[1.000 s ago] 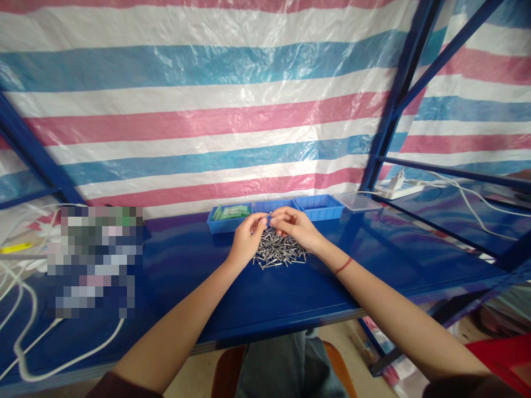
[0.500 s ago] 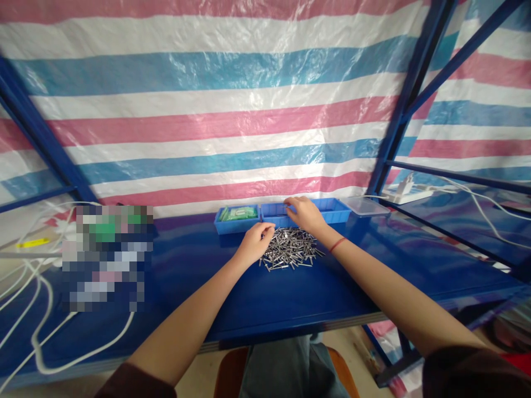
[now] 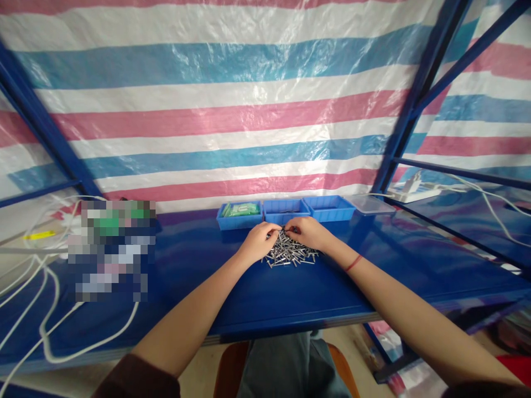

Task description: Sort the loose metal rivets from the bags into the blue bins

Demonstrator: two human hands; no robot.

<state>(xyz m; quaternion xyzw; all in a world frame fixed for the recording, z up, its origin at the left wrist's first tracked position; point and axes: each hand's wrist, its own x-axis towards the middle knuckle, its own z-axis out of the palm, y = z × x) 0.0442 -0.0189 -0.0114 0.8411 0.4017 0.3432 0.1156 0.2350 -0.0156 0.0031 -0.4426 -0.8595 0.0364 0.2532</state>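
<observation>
A heap of small metal pins [image 3: 290,254] lies on the blue table [image 3: 265,287]. My left hand [image 3: 258,241] rests at the heap's left edge with fingers curled in a pinch on its top. My right hand [image 3: 307,232] sits at the heap's far right edge, its fingers curled down onto the pins. The fingertips of both hands nearly meet above the pile. What either pinch holds is too small to make out. A red band circles my right wrist [image 3: 353,263].
Three blue bins stand behind the heap: the left bin [image 3: 240,215] holds green packets, the middle bin [image 3: 286,211] a few thin pieces, the right bin [image 3: 329,208]. A clear lid [image 3: 369,204], white cables [image 3: 50,337] and blue frame posts [image 3: 409,110] surround the table.
My right hand reached back to the middle blue bin half a second ago and has returned to the heap. My left hand stayed at the pile's left edge.
</observation>
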